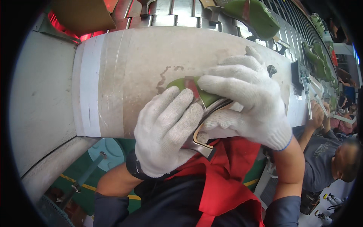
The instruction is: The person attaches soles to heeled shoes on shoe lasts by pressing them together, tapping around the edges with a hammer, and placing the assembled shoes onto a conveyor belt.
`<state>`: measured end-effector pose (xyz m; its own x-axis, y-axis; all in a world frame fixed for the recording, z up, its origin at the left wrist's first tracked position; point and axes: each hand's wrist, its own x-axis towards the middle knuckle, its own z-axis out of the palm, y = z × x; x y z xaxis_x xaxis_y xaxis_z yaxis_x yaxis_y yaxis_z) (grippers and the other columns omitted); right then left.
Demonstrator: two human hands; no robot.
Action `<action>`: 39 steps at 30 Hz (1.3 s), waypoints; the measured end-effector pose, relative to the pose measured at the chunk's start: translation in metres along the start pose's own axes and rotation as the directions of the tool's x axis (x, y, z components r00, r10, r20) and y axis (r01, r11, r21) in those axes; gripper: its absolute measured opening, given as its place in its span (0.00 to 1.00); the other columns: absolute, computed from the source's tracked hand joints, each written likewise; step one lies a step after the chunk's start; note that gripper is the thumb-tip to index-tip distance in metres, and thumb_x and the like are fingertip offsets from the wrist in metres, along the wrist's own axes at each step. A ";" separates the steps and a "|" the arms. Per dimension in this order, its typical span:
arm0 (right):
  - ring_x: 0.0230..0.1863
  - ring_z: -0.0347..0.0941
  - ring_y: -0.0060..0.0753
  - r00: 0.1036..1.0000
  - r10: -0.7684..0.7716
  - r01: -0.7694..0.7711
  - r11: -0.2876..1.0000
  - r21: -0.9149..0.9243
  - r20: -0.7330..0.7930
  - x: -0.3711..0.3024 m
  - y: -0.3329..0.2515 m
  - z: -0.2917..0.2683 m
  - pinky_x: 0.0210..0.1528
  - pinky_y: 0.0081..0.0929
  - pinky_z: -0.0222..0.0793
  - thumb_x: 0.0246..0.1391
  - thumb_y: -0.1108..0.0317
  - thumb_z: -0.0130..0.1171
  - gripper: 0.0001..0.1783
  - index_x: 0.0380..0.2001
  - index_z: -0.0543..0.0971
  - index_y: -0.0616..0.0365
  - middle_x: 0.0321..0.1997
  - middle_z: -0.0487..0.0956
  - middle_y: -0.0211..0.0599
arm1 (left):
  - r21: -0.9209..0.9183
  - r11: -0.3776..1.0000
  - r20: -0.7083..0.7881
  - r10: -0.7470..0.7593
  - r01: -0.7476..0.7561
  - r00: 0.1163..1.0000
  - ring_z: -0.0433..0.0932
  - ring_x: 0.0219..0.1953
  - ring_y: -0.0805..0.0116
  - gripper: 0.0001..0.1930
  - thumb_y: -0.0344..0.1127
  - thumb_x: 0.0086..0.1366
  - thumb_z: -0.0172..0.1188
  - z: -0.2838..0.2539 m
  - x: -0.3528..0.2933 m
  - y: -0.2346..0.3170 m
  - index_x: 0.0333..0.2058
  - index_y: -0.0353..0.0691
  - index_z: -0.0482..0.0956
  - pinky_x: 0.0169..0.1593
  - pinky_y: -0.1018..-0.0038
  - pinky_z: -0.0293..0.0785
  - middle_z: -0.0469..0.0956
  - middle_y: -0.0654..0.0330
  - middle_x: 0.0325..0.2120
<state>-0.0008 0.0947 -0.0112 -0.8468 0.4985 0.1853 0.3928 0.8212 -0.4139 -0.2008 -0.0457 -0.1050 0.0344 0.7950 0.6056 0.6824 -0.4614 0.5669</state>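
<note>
My left hand (164, 130), in a white knit glove, is closed on the left side of a high-heeled shoe on a green last (206, 97). From above and the right, my gloved right hand (245, 94) grips the same shoe, its thumb underneath. The green toe part points up-left over the worktop, with a reddish strap (191, 84) across it. A metallic heel (202, 148) points down toward my red apron. My fingers hide much of the shoe's middle.
The pale worktop (143, 49) carries clear tape and a dark wet streak. Behind it runs a metal slat conveyor (181, 9) with another green last (255, 17). A small dark piece (271, 70) lies beyond my right hand. A co-worker's hands (317, 113) are at the right.
</note>
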 end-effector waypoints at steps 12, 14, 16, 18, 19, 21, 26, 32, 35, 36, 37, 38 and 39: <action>0.51 0.85 0.49 0.943 0.209 -0.180 0.975 -0.132 0.259 0.026 -0.040 -0.012 0.65 0.48 0.73 0.27 0.56 0.84 0.37 0.47 0.89 0.58 0.46 0.89 0.43 | 0.173 0.984 0.043 0.030 -0.037 0.999 0.78 0.64 0.37 0.45 0.36 0.45 0.79 0.009 -0.007 0.005 0.65 0.34 0.74 0.66 0.47 0.74 0.78 0.41 0.64; 0.59 0.82 0.55 0.991 0.096 -0.108 0.986 -0.126 -0.098 0.005 -0.031 0.003 0.71 0.52 0.69 0.29 0.56 0.84 0.44 0.56 0.86 0.59 0.56 0.86 0.48 | 0.233 0.968 -0.028 0.103 -0.093 0.994 0.77 0.65 0.38 0.47 0.37 0.45 0.79 0.011 -0.003 0.006 0.67 0.33 0.73 0.67 0.46 0.73 0.77 0.41 0.65; 0.60 0.80 0.60 0.962 0.110 -0.161 0.967 -0.195 -0.249 -0.025 -0.017 0.016 0.73 0.63 0.65 0.33 0.61 0.82 0.44 0.61 0.82 0.54 0.60 0.82 0.52 | 0.154 0.988 0.093 -0.009 -0.005 0.996 0.75 0.68 0.38 0.52 0.39 0.47 0.81 0.001 0.003 0.016 0.71 0.34 0.69 0.70 0.47 0.70 0.74 0.40 0.68; 0.59 0.80 0.62 0.789 0.298 -0.359 0.933 -0.010 -0.538 -0.060 0.002 0.026 0.70 0.53 0.71 0.41 0.67 0.79 0.38 0.61 0.82 0.56 0.60 0.82 0.55 | 0.113 0.994 0.147 -0.006 -0.011 0.989 0.72 0.71 0.36 0.55 0.40 0.47 0.84 -0.012 0.009 0.021 0.73 0.33 0.66 0.73 0.46 0.66 0.70 0.38 0.70; 0.59 0.80 0.62 0.725 0.409 -0.453 0.889 0.064 -0.554 -0.087 0.022 0.031 0.68 0.50 0.73 0.46 0.71 0.75 0.34 0.61 0.83 0.56 0.61 0.82 0.55 | 0.068 0.998 0.198 -0.022 0.008 0.980 0.71 0.71 0.35 0.56 0.40 0.46 0.84 -0.017 0.016 0.026 0.73 0.33 0.65 0.74 0.46 0.65 0.70 0.38 0.70; 0.59 0.80 0.62 0.630 0.529 -0.542 0.824 0.165 -0.569 -0.110 0.030 0.031 0.67 0.47 0.75 0.52 0.74 0.70 0.30 0.61 0.83 0.56 0.62 0.82 0.55 | 0.024 1.000 0.266 -0.015 0.009 0.964 0.70 0.72 0.32 0.57 0.40 0.45 0.85 -0.024 0.023 0.027 0.72 0.32 0.65 0.76 0.46 0.64 0.70 0.35 0.70; 0.51 0.79 0.59 0.874 0.322 -0.423 0.873 -0.241 -0.365 -0.124 0.036 0.019 0.56 0.49 0.76 0.56 0.79 0.60 0.27 0.61 0.82 0.54 0.51 0.83 0.50 | 0.111 0.994 0.326 -0.031 -0.005 0.945 0.72 0.70 0.34 0.52 0.39 0.51 0.82 -0.003 0.064 0.018 0.72 0.30 0.66 0.74 0.51 0.68 0.74 0.36 0.67; 0.50 0.85 0.46 0.805 0.514 -0.451 0.855 0.256 -0.296 -0.116 0.014 0.015 0.55 0.36 0.80 0.57 0.79 0.67 0.27 0.61 0.82 0.56 0.49 0.85 0.48 | 0.011 0.995 0.500 -0.089 0.096 0.862 0.78 0.62 0.36 0.51 0.32 0.56 0.75 0.013 0.096 0.016 0.77 0.33 0.61 0.69 0.53 0.72 0.79 0.39 0.61; 0.53 0.86 0.36 0.707 0.624 -0.164 0.603 0.780 -0.333 -0.103 -0.006 0.025 0.59 0.32 0.81 0.60 0.78 0.71 0.24 0.60 0.82 0.60 0.51 0.86 0.43 | -0.033 0.997 0.479 -0.047 0.071 0.877 0.78 0.63 0.37 0.50 0.29 0.56 0.73 0.011 0.099 0.017 0.78 0.33 0.61 0.70 0.54 0.71 0.79 0.39 0.61; 0.53 0.86 0.36 0.703 0.630 -0.164 0.595 0.787 -0.330 -0.100 -0.007 0.023 0.59 0.32 0.81 0.60 0.78 0.71 0.24 0.60 0.82 0.60 0.51 0.86 0.43 | -0.030 0.997 0.488 -0.049 0.073 0.872 0.78 0.63 0.37 0.50 0.29 0.56 0.73 0.012 0.100 0.017 0.78 0.33 0.61 0.70 0.54 0.71 0.79 0.39 0.61; 0.55 0.86 0.34 0.694 0.613 -0.110 0.608 0.786 -0.377 -0.098 -0.007 0.021 0.61 0.32 0.81 0.62 0.78 0.71 0.22 0.59 0.82 0.62 0.52 0.87 0.42 | -0.025 0.995 0.505 -0.069 0.095 0.860 0.78 0.63 0.37 0.50 0.29 0.56 0.73 0.012 0.100 0.017 0.78 0.33 0.61 0.71 0.54 0.71 0.79 0.39 0.61; 0.56 0.85 0.32 0.684 0.594 -0.053 0.619 0.784 -0.423 -0.095 -0.007 0.021 0.63 0.33 0.81 0.63 0.78 0.71 0.21 0.59 0.82 0.65 0.54 0.87 0.41 | -0.014 0.993 0.522 -0.092 0.117 0.848 0.78 0.64 0.37 0.51 0.28 0.56 0.72 0.011 0.102 0.018 0.78 0.33 0.61 0.71 0.54 0.70 0.79 0.39 0.62; 0.59 0.85 0.34 0.664 0.651 0.081 0.427 0.901 -0.368 -0.090 -0.010 0.025 0.64 0.33 0.80 0.64 0.79 0.69 0.20 0.58 0.82 0.67 0.56 0.87 0.45 | -0.020 0.993 0.525 -0.087 0.114 0.847 0.78 0.63 0.37 0.50 0.28 0.56 0.72 0.011 0.103 0.017 0.78 0.33 0.61 0.70 0.53 0.71 0.79 0.38 0.60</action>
<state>0.0626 0.0344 -0.0464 -0.1748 0.9676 0.1822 -0.2238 0.1411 -0.9644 -0.1777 0.0324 -0.0392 0.3532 0.9199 0.1703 0.6676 -0.3754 0.6430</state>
